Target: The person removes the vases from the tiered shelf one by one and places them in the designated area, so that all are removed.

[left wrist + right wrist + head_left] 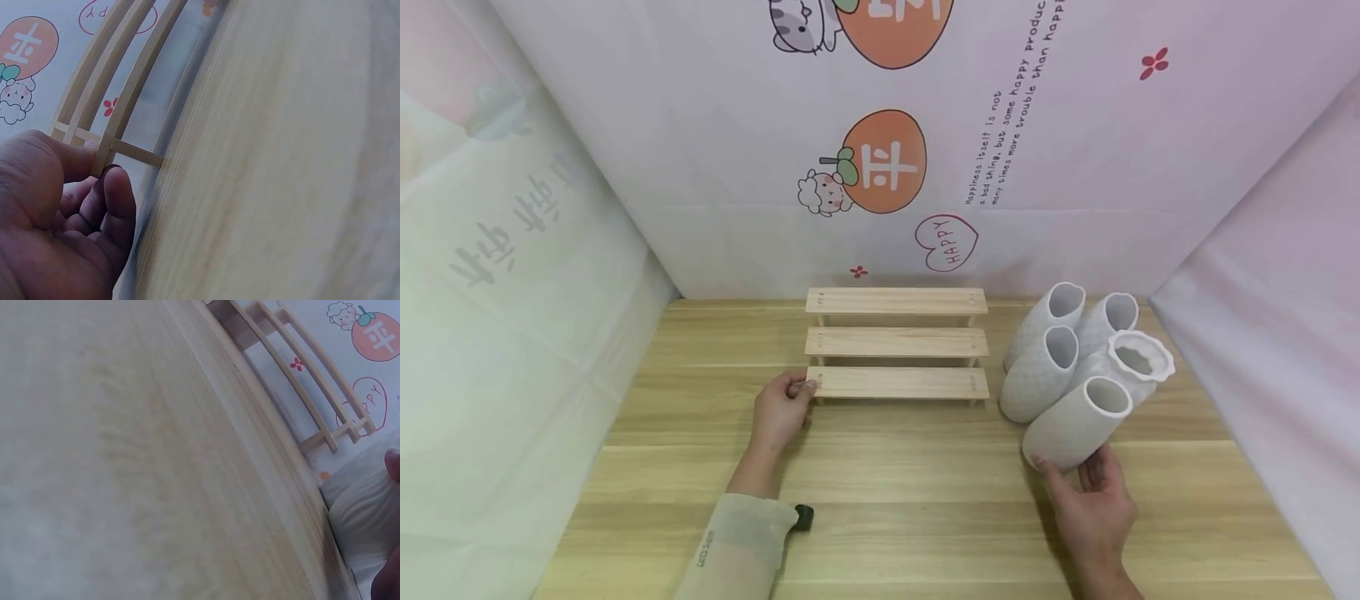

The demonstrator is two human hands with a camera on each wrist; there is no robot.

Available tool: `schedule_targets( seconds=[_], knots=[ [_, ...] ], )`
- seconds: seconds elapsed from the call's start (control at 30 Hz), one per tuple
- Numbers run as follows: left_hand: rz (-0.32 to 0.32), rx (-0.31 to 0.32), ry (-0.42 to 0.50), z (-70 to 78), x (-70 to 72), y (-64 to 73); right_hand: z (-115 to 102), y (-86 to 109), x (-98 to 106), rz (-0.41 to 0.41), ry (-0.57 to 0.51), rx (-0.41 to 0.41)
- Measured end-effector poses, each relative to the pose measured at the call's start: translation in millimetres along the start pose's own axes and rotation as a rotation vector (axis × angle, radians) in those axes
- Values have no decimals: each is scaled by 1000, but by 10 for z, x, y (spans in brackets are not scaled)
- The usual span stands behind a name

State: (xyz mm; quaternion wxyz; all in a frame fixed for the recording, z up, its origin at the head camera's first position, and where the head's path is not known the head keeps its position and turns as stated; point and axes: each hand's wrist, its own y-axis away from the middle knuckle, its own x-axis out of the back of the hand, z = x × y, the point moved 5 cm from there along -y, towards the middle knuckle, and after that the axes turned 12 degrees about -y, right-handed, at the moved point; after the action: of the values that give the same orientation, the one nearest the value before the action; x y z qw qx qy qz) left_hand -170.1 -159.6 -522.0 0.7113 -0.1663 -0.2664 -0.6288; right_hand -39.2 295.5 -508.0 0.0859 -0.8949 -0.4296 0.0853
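A three-tier wooden stand [897, 383] sits at the back middle of the table. My left hand [781, 414] pinches the left end of its lowest board between thumb and fingers; the left wrist view shows this hand [69, 212] close up against the board ends. To the right, several white vases stand bunched together. My right hand [1096, 510] grips the nearest smooth-rimmed vase [1066, 429] low down, thumb on its left side. Behind it is a vase with a ruffled rim [1165, 360]. In the right wrist view only part of a ribbed white vase [369, 512] and some fingertips [393, 464] show.
The wood-grain table [895, 500] meets a printed white cloth backdrop [700, 167] just behind the stand. White cloth walls [1270, 275] flank both sides, the right one near the vases. A small dark object [803, 517] sits at the left sleeve cuff.
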Motion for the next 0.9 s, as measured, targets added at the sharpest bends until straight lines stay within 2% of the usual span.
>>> schedule_targets(
  seconds=[0.2, 0.37, 0.53, 0.63, 0.7, 0.77, 0.9],
  knots=[
    [-10, 15, 9, -11, 12, -10, -5, -8, -9, 4, 1, 14],
    [-32, 25, 9, -36, 3, -27, -6, -20, -15, 0, -6, -5],
    [-37, 23, 0, -24, 8, -20, -46, 12, -11, -19, 47, 25],
    [-42, 27, 0, -23, 16, -7, -125, 61, 3, 4, 77, 66],
    [-41, 29, -1, -22, 32, 1, -233, 107, 14, 54, 68, 124],
    [-32, 24, -9, -23, 56, 6, -399, 146, 18, 121, 22, 222],
    [-1, 5, -32, -37, 113, 25, -838, 204, -23, 246, -226, 495]
  ],
)
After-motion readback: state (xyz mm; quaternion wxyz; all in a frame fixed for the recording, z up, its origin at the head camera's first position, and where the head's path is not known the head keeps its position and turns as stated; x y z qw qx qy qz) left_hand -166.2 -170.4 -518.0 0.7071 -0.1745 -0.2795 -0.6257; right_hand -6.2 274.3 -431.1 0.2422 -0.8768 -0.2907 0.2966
